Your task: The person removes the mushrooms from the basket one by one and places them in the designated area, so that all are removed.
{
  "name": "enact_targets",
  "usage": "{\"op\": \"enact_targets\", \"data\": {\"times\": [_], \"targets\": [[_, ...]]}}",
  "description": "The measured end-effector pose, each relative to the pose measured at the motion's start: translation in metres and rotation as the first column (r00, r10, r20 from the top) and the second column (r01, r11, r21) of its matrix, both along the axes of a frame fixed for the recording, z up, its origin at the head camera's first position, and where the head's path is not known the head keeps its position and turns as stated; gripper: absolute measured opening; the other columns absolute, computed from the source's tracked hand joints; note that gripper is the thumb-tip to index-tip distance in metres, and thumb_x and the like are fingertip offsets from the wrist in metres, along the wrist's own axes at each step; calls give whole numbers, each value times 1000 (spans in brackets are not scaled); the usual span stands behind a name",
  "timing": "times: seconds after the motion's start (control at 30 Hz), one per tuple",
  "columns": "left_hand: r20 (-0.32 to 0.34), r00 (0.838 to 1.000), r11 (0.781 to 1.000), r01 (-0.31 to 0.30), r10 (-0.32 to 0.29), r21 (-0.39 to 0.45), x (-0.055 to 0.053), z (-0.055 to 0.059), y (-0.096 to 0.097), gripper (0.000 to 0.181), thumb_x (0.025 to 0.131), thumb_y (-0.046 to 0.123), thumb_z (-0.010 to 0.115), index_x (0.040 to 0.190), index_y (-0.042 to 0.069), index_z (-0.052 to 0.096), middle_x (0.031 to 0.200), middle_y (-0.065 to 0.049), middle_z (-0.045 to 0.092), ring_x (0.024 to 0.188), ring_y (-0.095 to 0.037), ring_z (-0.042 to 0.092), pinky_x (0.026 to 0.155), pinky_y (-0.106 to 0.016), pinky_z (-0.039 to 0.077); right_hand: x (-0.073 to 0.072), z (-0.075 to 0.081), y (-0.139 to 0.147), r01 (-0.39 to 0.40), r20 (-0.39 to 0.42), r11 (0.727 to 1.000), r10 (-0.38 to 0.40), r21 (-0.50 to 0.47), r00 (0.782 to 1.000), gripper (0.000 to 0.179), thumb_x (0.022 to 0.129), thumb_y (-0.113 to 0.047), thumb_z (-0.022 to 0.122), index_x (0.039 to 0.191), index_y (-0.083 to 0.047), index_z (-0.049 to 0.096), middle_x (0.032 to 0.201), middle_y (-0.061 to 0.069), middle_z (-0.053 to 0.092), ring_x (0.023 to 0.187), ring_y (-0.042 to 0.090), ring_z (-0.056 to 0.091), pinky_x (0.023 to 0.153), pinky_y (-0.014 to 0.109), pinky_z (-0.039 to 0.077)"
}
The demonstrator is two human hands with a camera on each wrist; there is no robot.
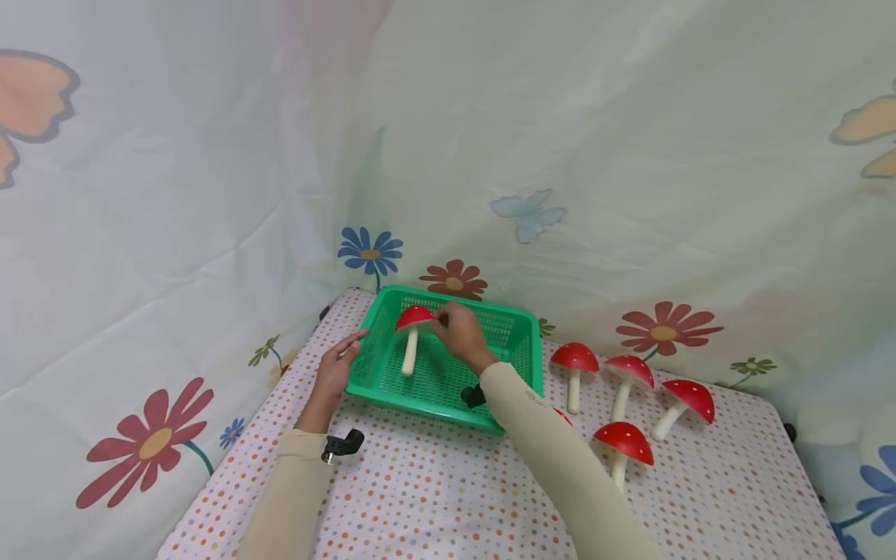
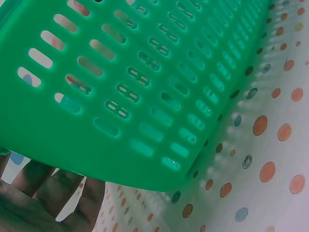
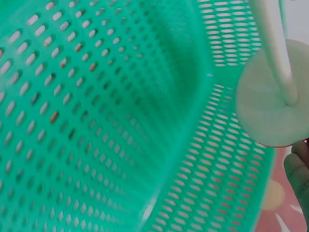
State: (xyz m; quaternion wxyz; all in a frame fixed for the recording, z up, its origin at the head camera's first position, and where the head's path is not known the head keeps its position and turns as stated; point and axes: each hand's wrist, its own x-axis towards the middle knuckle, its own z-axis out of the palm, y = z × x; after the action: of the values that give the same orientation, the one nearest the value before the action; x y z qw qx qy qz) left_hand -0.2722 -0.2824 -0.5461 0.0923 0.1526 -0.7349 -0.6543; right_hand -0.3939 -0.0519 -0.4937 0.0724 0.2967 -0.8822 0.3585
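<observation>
My right hand (image 1: 462,333) is over the green plastic basket (image 1: 434,416) and pinches the cap edge of a toy mushroom (image 1: 411,350). That mushroom has a red cap and a white stem pointing down, above the basket's inside. In the right wrist view the pale underside of the mushroom (image 3: 260,116) shows, with fingers (image 3: 297,171) at its edge. My left hand (image 1: 334,372) is at the basket's left side, fingers fairly straight and reaching its rim. The left wrist view shows these fingers (image 2: 91,200) partly hidden behind the basket wall (image 2: 58,150).
Right of the basket, several red-capped mushrooms (image 1: 575,359) stand or lean on the dotted tablecloth (image 1: 434,490). One mushroom (image 1: 562,416) is mostly hidden by the right sleeve. A printed fabric backdrop (image 1: 448,155) rises behind and at the left.
</observation>
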Motion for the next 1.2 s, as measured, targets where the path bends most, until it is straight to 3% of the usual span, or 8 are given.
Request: {"op": "enact_targets", "data": {"times": [0.3,0.47,0.67,0.9,1.0,1.1,1.17,1.2], "targets": [[1,1000,1000,4,-4,-22,-1,-4,-10,42,104,37,47,142,21,54,160,-7,33,148,-38,26,119,-61,20,19,34,80,91,-112,966,-121,-244,986,9,91,-8,68,98,-1,69,98,15,68,91,29,67,73,39,60],[3,1000,999,11,-11,-43,-1,-3,-22,44,104,39,47,143,22,53,161,-8,31,148,-39,25,119,-61,20,39,37,155,249,-147,911,-310,-328,939,9,89,-7,71,96,-2,70,96,13,70,85,11,66,68,12,52],[37,999,999,-7,9,-46,7,-2,-41,43,105,36,46,145,21,51,161,-7,31,150,-36,24,121,-58,19,78,20,240,480,-106,795,-550,-370,829,14,87,-2,70,100,4,70,100,19,70,79,-26,48,68,-5,39],[47,998,998,-38,40,-44,11,1,-55,45,105,38,46,146,21,50,162,-6,29,151,-35,20,122,-56,16,108,-9,309,719,-38,634,-757,-284,652,17,90,-7,67,101,5,70,101,23,70,76,-29,36,55,-3,32],[41,998,998,-44,46,-55,11,1,-58,46,104,39,46,146,21,50,162,-6,29,151,-35,21,122,-56,17,110,-31,329,796,33,569,-809,-205,587,21,92,-13,65,104,4,70,104,26,71,75,-17,47,53,5,32],[39,998,998,-41,43,-55,12,1,-59,46,104,39,46,146,21,49,162,-6,30,151,-35,20,122,-56,16,110,-53,340,851,98,512,-847,-119,523,25,93,-15,63,108,4,70,107,27,70,84,13,61,56,13,31],[42,998,998,-34,36,-51,12,2,-60,46,105,38,46,146,20,49,162,-6,29,151,-34,20,122,-56,16,111,-65,345,866,114,494,-858,-81,500,26,93,-15,62,108,5,70,107,28,70,86,28,63,56,14,30],[46,998,998,-31,33,-51,12,3,-60,46,105,38,45,147,20,49,162,-6,29,152,-34,19,122,-56,15,112,-71,347,870,126,489,-861,-65,494,27,94,-15,61,108,6,69,108,29,69,82,26,63,54,13,31]]}}
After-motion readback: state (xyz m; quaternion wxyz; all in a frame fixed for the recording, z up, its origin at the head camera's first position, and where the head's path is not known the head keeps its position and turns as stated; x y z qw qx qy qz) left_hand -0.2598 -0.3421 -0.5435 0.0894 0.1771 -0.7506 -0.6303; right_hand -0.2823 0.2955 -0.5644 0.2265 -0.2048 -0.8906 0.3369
